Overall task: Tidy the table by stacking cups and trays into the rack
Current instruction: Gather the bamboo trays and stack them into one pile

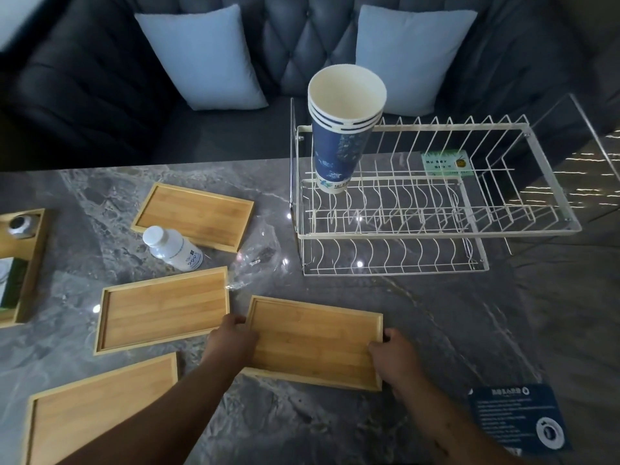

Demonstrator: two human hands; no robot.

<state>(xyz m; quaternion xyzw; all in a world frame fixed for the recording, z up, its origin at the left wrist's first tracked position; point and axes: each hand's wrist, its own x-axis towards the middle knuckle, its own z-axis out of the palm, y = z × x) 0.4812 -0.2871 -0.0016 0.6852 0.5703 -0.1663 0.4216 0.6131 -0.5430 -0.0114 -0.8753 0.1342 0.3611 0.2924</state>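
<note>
Now hands: left hand [231, 340] and right hand [394, 359] grip the ends of one wooden tray [315, 340] on the table [436, 330].
Cups: stack of cups [342, 129] stands in the rack [436, 203].

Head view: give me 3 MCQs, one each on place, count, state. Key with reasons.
1. Where does the stack of paper cups stand?
A. in the wire rack's left end
B. on a bamboo tray
C. on the sofa

2. How many empty bamboo trays lie flat on the table?
A. two
B. four
C. six

3. What is the state of the tray nearest the rack?
A. slotted upright in the rack
B. gripped at both short ends, still on the table
C. untouched

Key: 1 A, the cups stand upright among the left wires. 2 B, four show. 3 B, the left hand and the right hand each clasp one end.
</note>
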